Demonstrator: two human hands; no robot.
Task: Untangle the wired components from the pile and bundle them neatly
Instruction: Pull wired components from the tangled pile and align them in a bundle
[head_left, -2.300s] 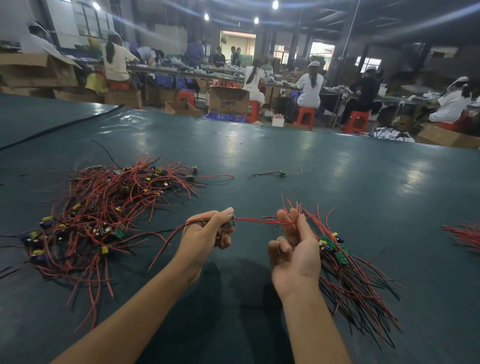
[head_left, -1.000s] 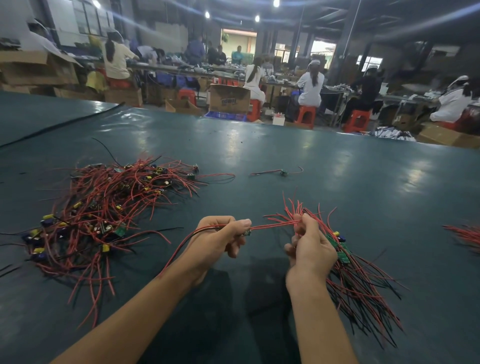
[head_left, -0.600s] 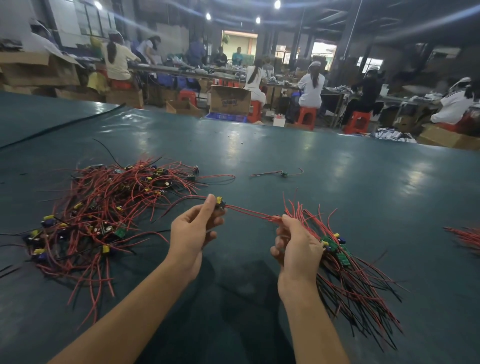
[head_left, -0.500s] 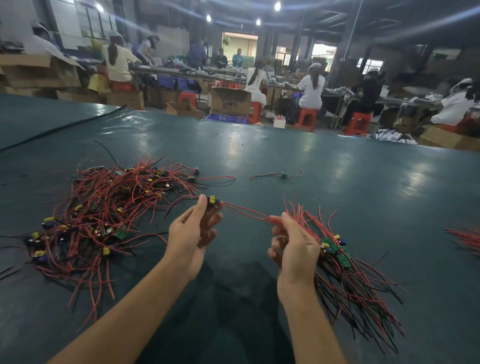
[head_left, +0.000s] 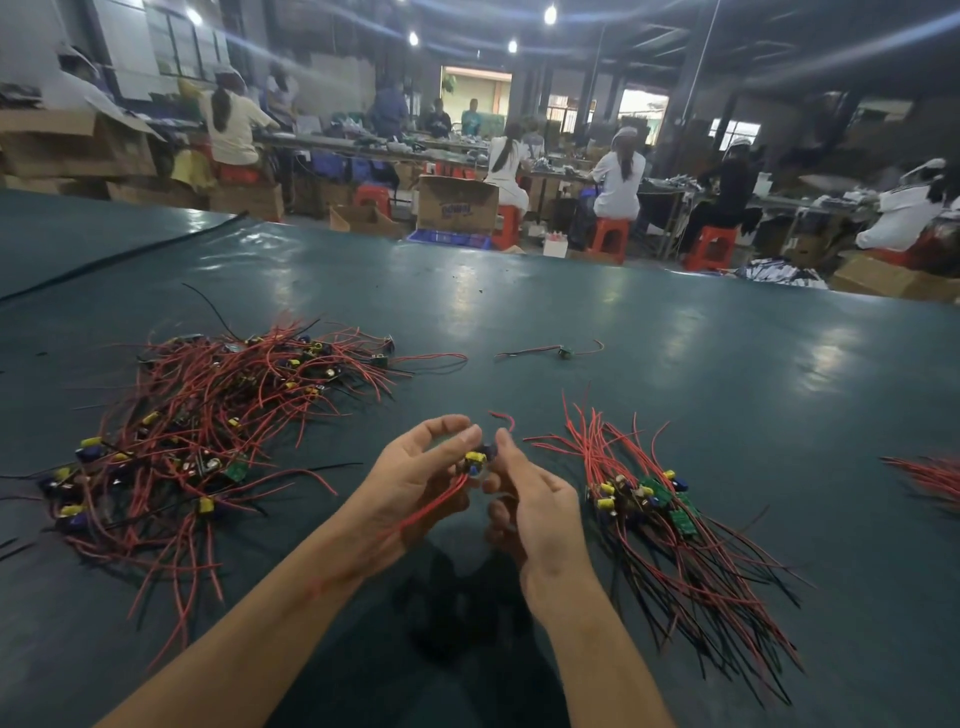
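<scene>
A tangled pile (head_left: 208, 431) of red and black wired components with yellow and blue parts lies at the left of the dark green table (head_left: 649, 364). To the right lies an aligned bundle (head_left: 670, 525) of the same components, green boards together. Between them my left hand (head_left: 410, 478) and my right hand (head_left: 530, 499) meet above the table. Both pinch one small wired component (head_left: 477, 460) with a yellow part. Its red wires run down across my left palm, and a short red end curls up above my right fingertips.
One loose wired component (head_left: 563, 352) lies alone farther back on the table. More red wires (head_left: 930, 475) show at the right edge. Beyond the table's far edge stand cardboard boxes (head_left: 457, 205), red stools and several seated people at work benches.
My right hand has let go of the bundle, which now lies on the table. My hands have come together, and both hold the single component that my left hand held apart before.
</scene>
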